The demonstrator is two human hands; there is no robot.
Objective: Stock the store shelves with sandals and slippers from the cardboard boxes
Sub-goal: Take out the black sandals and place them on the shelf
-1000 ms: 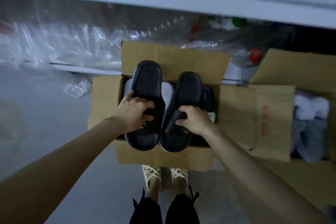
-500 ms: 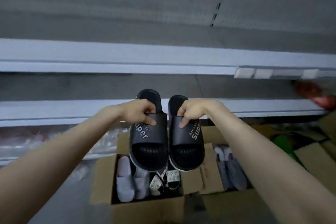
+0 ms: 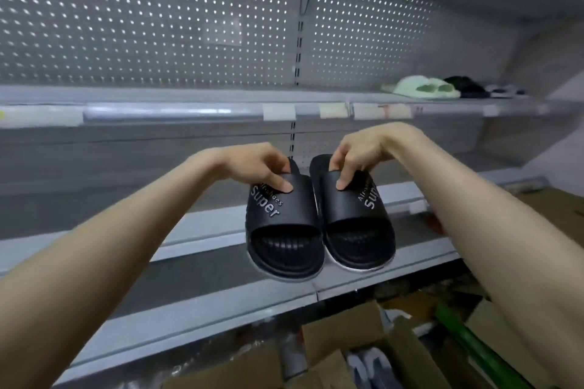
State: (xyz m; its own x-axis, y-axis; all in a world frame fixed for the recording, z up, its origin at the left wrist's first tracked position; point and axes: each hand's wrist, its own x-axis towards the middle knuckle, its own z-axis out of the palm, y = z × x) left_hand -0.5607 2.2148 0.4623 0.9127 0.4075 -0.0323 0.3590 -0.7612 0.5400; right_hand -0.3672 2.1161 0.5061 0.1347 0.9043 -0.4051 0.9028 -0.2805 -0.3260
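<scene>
Two black slide slippers with white "Super" lettering hang side by side in front of the grey store shelves. My left hand point(image 3: 257, 169) pinches the strap of the left slipper point(image 3: 284, 227). My right hand point(image 3: 358, 156) pinches the strap of the right slipper point(image 3: 355, 224). Both slippers dangle heel down, level with the middle shelf point(image 3: 202, 230). Open cardboard boxes point(image 3: 341, 335) lie below at the bottom edge, with grey slippers point(image 3: 368, 368) showing inside one.
On the upper shelf point(image 3: 177, 112) at the far right lie a pale green slipper point(image 3: 422, 88) and dark ones point(image 3: 471, 87). A perforated grey back panel point(image 3: 142, 19) rises behind. Price-tag holders line the shelf edges. A green object point(image 3: 467, 341) sits at the lower right.
Both hands have lifted the black slippers out of the box and up in front of the shelves. The view has tilted up, so the boxes have dropped to the bottom edge.
</scene>
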